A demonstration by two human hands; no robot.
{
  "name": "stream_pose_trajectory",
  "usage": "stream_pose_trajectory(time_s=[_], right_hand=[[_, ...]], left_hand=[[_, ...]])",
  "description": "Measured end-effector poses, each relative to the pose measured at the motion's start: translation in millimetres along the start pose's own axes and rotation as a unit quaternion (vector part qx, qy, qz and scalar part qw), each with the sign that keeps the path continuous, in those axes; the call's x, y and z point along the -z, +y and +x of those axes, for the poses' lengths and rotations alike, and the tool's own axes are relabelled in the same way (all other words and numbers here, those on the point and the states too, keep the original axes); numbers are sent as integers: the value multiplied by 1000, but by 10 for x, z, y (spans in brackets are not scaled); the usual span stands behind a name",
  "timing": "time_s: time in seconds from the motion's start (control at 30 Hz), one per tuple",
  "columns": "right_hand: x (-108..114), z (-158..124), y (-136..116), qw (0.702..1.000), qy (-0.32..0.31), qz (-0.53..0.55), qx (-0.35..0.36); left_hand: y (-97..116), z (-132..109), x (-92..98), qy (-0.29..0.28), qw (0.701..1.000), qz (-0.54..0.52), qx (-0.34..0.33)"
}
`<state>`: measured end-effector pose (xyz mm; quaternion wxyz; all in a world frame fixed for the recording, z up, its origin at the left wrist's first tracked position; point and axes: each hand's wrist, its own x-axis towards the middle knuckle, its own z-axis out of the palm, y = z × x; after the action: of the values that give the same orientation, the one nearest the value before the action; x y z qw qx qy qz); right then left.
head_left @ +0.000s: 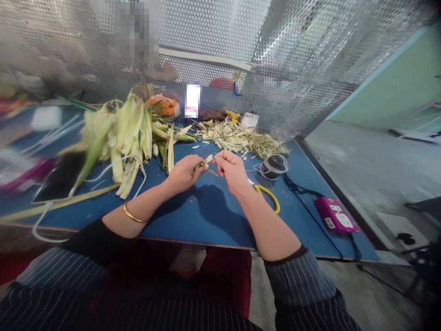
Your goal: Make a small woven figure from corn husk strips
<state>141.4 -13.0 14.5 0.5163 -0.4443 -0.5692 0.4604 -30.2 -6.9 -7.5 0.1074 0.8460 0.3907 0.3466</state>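
Note:
My left hand (pixel 187 173), with a gold bangle on its wrist, is closed around a small bundle of corn husk (pixel 208 160). A pale, petal-like tip sticks up from the bundle, and a thin brownish stem end points down to the right. Close beside it, my right hand (pixel 230 168) is pinched shut; whatever lies between its fingertips is too small to make out. A dark spool wound with white thread (pixel 274 166) stands to the right of my right hand. Yellow-handled scissors (pixel 269 196) lie partly hidden behind my right forearm.
Long corn husks (pixel 132 126) are heaped at the left on the blue table (pixel 206 225). Husk scraps (pixel 234 135) cover the back. A phone (pixel 60 179) with a white cable lies left. A magenta power strip (pixel 336 215) sits right, and a perforated metal screen (pixel 213 27) rises behind.

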Motion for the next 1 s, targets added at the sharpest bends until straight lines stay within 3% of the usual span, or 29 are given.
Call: stream_pose_trajectory(time_s=[0.13, 0.27, 0.43, 0.53, 0.63, 0.8, 0.9, 1.0], right_hand=[[53, 52, 26, 1000, -5, 22, -21], [71, 92, 86, 997, -45, 37, -54], [-76, 53, 198, 994, -56, -7, -88], [-186, -34, 231, 990, -85, -69, -84], [-251, -150, 195, 982, -120, -135, -48], [-177, -226, 26, 971, -79, -206, 90], [-65, -142, -29, 978, -46, -184, 81], [23, -36, -16, 989, -30, -142, 17]], left_hand=[[70, -3, 38, -28, 996, -83, -2], [155, 5, 77, -67, 971, -222, 52], [151, 16, 38, 14, 950, -291, 110], [66, 13, -2, 80, 952, -264, 133], [-9, 7, -10, 121, 968, -173, 138], [-26, 13, 19, 82, 990, -31, 110], [-23, 11, 13, 51, 995, 13, 80], [-28, -1, 0, 27, 998, 57, 29]])
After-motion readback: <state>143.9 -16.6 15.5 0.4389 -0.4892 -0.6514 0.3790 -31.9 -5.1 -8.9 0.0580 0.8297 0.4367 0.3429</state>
